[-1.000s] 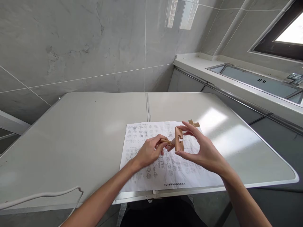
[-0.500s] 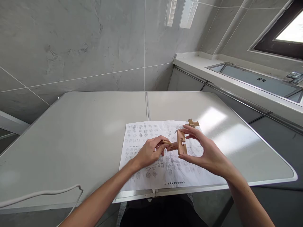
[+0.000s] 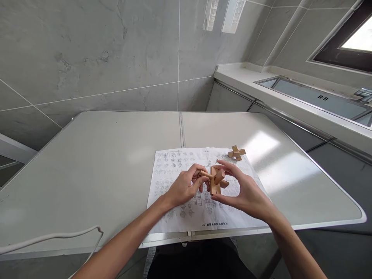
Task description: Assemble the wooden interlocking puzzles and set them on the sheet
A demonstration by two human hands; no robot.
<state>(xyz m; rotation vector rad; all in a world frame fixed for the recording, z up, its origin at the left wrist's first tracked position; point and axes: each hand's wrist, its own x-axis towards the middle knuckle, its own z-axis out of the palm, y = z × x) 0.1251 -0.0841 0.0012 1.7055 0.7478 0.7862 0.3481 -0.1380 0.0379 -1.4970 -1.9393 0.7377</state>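
My left hand [image 3: 184, 186] pinches a slim wooden puzzle stick [image 3: 205, 174] between thumb and fingers. With thumb and fingertips at its two ends, my right hand [image 3: 254, 195] grips an upright notched wooden puzzle piece [image 3: 214, 189]. The stick meets this piece near its middle, and a thicker wooden block [image 3: 220, 176] juts from it toward me. Another wooden end [image 3: 224, 184] pokes out on the right side. How the pieces lock together inside is hidden. Both hands are just above a printed sheet [image 3: 180, 224].
A cross-shaped wooden burr puzzle [image 3: 236, 154] rests at the sheet's far right corner. The sheet lies on a pale folding table [image 3: 130, 135]. A white cable [image 3: 52, 236] crosses the near left edge. To the right runs a counter with a sink [image 3: 314, 97].
The notched piece has moved left against the stick, and its notches are now filled by wooden pieces. My right hand has shifted left with it, uncovering the cross-shaped puzzle behind.
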